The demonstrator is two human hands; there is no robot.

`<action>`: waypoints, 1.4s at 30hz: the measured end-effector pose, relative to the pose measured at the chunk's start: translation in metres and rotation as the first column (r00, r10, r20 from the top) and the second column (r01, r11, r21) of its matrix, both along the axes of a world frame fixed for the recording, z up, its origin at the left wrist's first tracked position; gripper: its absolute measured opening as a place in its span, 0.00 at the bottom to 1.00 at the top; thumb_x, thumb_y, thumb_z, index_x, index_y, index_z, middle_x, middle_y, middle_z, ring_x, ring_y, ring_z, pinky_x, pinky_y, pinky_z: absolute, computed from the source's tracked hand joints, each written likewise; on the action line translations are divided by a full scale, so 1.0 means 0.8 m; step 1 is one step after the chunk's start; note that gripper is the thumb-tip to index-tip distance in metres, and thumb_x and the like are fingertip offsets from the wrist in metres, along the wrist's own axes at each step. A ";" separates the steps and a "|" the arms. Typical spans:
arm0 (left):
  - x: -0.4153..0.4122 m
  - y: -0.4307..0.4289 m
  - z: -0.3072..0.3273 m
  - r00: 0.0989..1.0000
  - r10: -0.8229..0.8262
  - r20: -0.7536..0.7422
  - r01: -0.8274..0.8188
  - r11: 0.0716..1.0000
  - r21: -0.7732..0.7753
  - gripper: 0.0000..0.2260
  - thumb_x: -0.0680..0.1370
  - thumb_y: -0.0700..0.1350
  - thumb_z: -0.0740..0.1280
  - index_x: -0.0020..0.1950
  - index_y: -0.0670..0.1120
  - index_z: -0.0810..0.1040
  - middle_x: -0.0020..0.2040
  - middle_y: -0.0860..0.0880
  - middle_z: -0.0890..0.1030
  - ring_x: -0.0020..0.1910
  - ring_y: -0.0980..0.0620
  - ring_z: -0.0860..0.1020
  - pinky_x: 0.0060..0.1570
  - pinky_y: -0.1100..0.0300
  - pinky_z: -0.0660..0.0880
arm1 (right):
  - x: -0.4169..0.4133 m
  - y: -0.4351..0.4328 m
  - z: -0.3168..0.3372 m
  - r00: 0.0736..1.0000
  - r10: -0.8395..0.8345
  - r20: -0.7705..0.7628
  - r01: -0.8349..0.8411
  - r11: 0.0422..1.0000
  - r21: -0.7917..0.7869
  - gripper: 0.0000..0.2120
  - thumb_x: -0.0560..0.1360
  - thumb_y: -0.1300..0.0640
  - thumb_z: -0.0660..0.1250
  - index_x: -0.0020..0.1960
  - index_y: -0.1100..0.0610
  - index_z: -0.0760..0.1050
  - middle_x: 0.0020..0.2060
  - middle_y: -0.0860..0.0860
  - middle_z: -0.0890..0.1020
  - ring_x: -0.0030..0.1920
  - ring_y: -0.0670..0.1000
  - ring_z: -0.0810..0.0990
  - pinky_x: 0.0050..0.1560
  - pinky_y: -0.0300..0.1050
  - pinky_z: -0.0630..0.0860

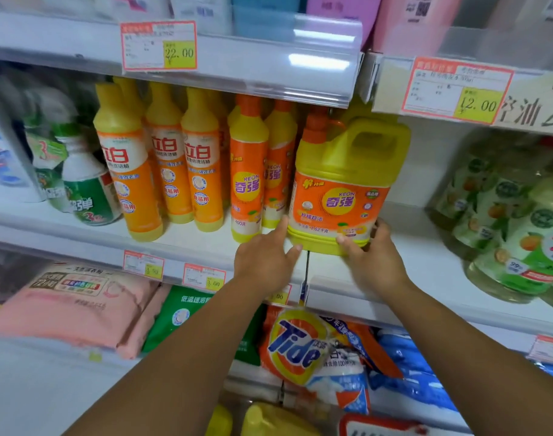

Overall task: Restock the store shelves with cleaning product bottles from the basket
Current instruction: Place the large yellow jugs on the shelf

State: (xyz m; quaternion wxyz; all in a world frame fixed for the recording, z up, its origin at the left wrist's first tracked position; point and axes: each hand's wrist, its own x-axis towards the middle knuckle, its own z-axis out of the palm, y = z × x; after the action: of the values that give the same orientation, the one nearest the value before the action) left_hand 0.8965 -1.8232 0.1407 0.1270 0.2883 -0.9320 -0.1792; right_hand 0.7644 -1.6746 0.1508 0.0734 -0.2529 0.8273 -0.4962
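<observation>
Fingers (281, 226) of left hand (265, 262) straight, pressing yellow jug (341, 190) low on side; right hand (374, 259) curls round base corner. Jug upright on shelf (426, 265) edge. Likely heavy, rigid: support base or take handle (372, 140).

Jug (344, 158) yellow, orange label, orange cap — slim bottles (127, 158) yellow-orange — shelf (426, 265) white

Shop: shelves (410, 265) w/ price tags (158, 45) & rows of detergent bottles (202, 158).
</observation>
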 end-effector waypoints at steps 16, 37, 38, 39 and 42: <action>0.301 -0.031 -0.195 0.987 -0.067 0.143 0.000 0.906 0.424 0.30 0.73 0.45 0.69 0.74 0.47 0.67 0.70 0.47 0.72 0.66 0.54 0.72 0.61 0.73 0.63 | 0.270 -0.002 -0.193 0.830 0.525 0.189 -0.557 0.751 0.356 0.18 0.79 0.55 0.66 0.67 0.45 0.71 0.62 0.42 0.74 0.61 0.47 0.76 0.61 0.41 0.70; 0.304 -0.019 -0.105 0.994 -0.058 -0.090 0.107 0.612 0.784 0.32 0.66 0.38 0.81 0.66 0.55 0.72 0.55 0.58 0.83 0.53 0.63 0.80 0.50 0.69 0.77 | 0.239 0.012 0.008 0.792 0.418 0.445 -0.535 0.827 0.176 0.11 0.69 0.42 0.73 0.48 0.44 0.77 0.45 0.41 0.83 0.40 0.40 0.82 0.37 0.37 0.80; 0.294 -0.011 -0.080 0.989 -0.065 -0.132 0.143 0.628 0.765 0.31 0.66 0.37 0.81 0.65 0.53 0.74 0.53 0.58 0.84 0.52 0.61 0.81 0.49 0.68 0.78 | 0.234 0.024 0.033 0.815 0.416 0.404 -0.504 0.852 0.142 0.13 0.66 0.40 0.73 0.47 0.43 0.77 0.43 0.41 0.82 0.38 0.41 0.82 0.39 0.39 0.81; 0.284 -0.002 -0.057 0.984 -0.059 -0.166 0.164 0.649 0.743 0.31 0.65 0.36 0.80 0.64 0.51 0.75 0.52 0.58 0.85 0.51 0.60 0.82 0.47 0.67 0.78 | 0.226 0.037 0.051 0.835 0.419 0.357 -0.476 0.875 0.088 0.15 0.63 0.39 0.73 0.47 0.42 0.76 0.41 0.42 0.83 0.39 0.44 0.82 0.43 0.44 0.81; 0.252 0.029 0.002 0.955 -0.021 -0.297 0.226 0.697 0.680 0.28 0.65 0.31 0.79 0.60 0.50 0.75 0.48 0.60 0.85 0.46 0.62 0.83 0.41 0.69 0.77 | 0.208 0.079 0.078 0.834 0.439 0.335 -0.404 0.899 -0.172 0.26 0.60 0.48 0.75 0.57 0.43 0.73 0.48 0.44 0.86 0.49 0.47 0.85 0.47 0.47 0.82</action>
State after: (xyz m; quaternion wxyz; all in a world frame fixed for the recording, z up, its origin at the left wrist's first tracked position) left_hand 1.0979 -1.8003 0.1420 0.1183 0.2241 -0.7831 -0.5679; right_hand 0.9310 -1.6117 0.2136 0.3212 -0.3353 0.6987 -0.5442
